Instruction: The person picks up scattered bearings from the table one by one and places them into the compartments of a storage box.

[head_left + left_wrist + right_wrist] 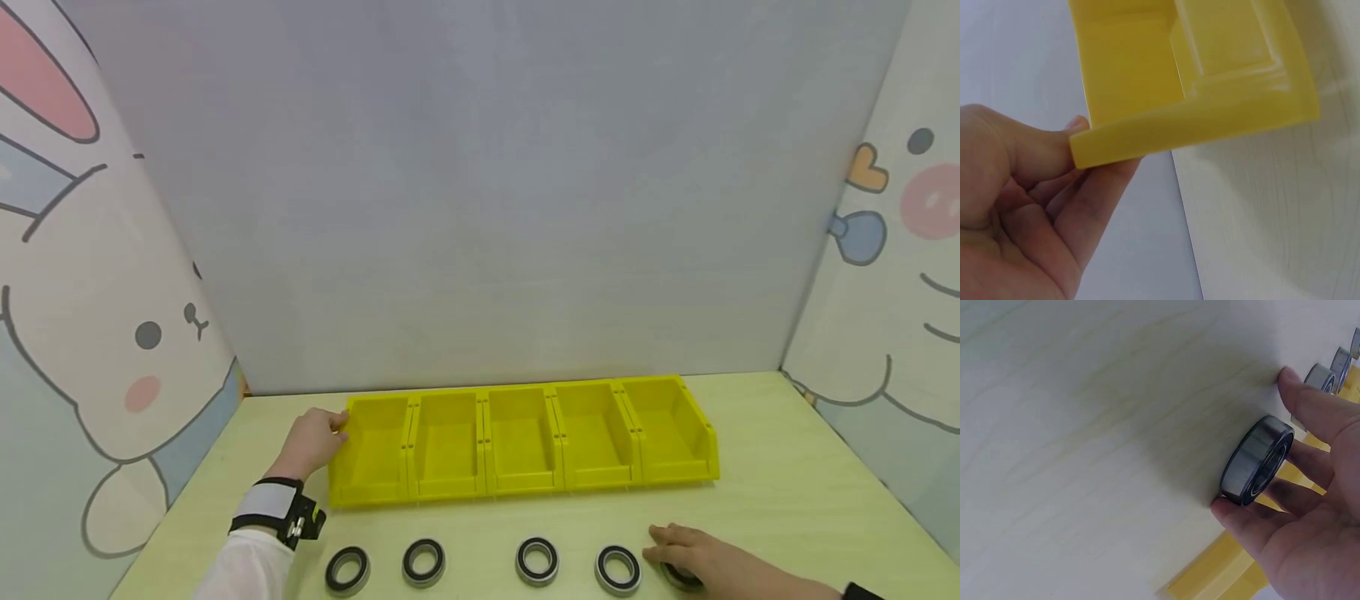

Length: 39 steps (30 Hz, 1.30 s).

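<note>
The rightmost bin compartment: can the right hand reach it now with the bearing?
Probably yes. The right hand grips the bearing just in front of the rightmost compartment, which is open on top, with nothing standing between them on the table.

A staged tabletop booth for recording hand work is shown, rather than a home or shop. A pale wooden table (pixel 787 500) is enclosed by a plain grey backdrop (pixel 487 208) and cartoon-printed side panels (pixel 97 333), and a wrist-strapped camera (pixel 288 512) is worn.
</note>
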### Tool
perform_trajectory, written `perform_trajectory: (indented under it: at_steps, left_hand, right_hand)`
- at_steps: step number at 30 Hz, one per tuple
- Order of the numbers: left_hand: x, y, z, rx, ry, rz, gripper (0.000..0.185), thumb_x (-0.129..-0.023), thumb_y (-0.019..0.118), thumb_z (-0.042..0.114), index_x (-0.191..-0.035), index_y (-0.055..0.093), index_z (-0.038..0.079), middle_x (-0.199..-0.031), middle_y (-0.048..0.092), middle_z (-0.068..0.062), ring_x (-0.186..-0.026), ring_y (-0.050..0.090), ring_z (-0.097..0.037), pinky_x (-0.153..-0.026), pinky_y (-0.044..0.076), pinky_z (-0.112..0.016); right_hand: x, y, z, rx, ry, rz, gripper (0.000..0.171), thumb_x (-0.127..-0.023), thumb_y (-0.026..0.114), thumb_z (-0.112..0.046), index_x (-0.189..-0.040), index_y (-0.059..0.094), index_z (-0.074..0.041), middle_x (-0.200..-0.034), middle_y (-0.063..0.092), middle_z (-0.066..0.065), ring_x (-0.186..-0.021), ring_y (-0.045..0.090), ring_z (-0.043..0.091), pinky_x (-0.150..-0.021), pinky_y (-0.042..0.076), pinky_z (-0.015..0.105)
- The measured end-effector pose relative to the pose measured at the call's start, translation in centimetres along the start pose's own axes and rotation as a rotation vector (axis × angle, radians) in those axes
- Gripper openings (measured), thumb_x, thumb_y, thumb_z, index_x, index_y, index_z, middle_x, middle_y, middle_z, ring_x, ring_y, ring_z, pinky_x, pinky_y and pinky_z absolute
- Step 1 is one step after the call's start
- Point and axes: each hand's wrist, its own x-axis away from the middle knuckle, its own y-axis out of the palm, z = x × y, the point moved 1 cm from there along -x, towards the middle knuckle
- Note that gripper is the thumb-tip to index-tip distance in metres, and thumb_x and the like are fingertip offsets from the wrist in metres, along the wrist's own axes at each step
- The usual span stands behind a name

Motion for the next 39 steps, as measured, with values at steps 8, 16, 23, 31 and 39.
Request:
perform_trajectory:
  at_steps: [8,16,23,31,39]
  left_hand:
    - [-0.2,0.4,-0.2,0.006,-0.014,-0.017,0.038,-0.088,0.060,0.001,-0.124,0.052,-0.009,-0.126,0.054,-0.025,-0.116,0.051,-0.044,-0.086,0.049,-0.046]
    - [-0.2,-0.1,0.0,-0.013,0.016,-0.036,0.037,-0.087,0.061,0.001,-0.122,0.054,-0.010,-0.121,0.056,-0.028,-0.112,0.053,-0.045,-0.087,0.048,-0.048]
    - [-0.1,-0.6,0.3,-0.045,0.026,-0.070,0.037,-0.087,0.062,0.000,-0.121,0.055,-0.011,-0.120,0.056,-0.029,-0.103,0.058,-0.038,-0.082,0.050,-0.045]
    - [-0.7,-0.6,0.6,-0.097,0.041,-0.095,0.020,-0.084,0.064,-0.003,-0.103,0.065,-0.009,-0.090,0.063,-0.022,-0.069,0.050,-0.020,-0.060,0.044,-0.028]
    - [-1.0,-0.9,1.0,-0.115,0.059,-0.104,0.034,-0.083,0.065,-0.003,-0.066,0.037,0.008,-0.064,0.035,-0.003,-0.062,0.042,-0.017,-0.058,0.037,-0.027]
  right_hand:
    - [-0.1,-1.0,-0.6,0.085,-0.034,-0.031,0.038,-0.080,0.073,-0.019,-0.116,0.064,-0.012,-0.116,0.062,0.010,-0.105,0.059,0.022,-0.083,0.051,0.035]
    - [-0.6,-2.0,-1.0,0.055,0.007,-0.043,0.035,-0.075,0.075,-0.013,-0.108,0.068,-0.016,-0.106,0.064,0.001,-0.095,0.058,0.010,-0.079,0.051,0.032]
    - [-1.7,-5.1,-1.7,0.163,-0.058,0.020,0.036,-0.068,0.076,-0.008,-0.104,0.070,-0.009,-0.101,0.067,0.001,-0.091,0.061,0.010,-0.076,0.052,0.029]
    - [-4.0,-11.3,-1.0,0.258,-0.059,0.108,0.023,-0.075,0.073,-0.010,-0.097,0.069,-0.008,-0.091,0.066,0.000,-0.074,0.054,0.006,-0.065,0.048,0.025]
    - [-7.4,-14.3,1.4,0.312,0.042,0.147,0.026,-0.074,0.072,-0.006,-0.099,0.069,-0.003,-0.083,0.064,0.002,-0.059,0.043,0.008,-0.056,0.039,0.023]
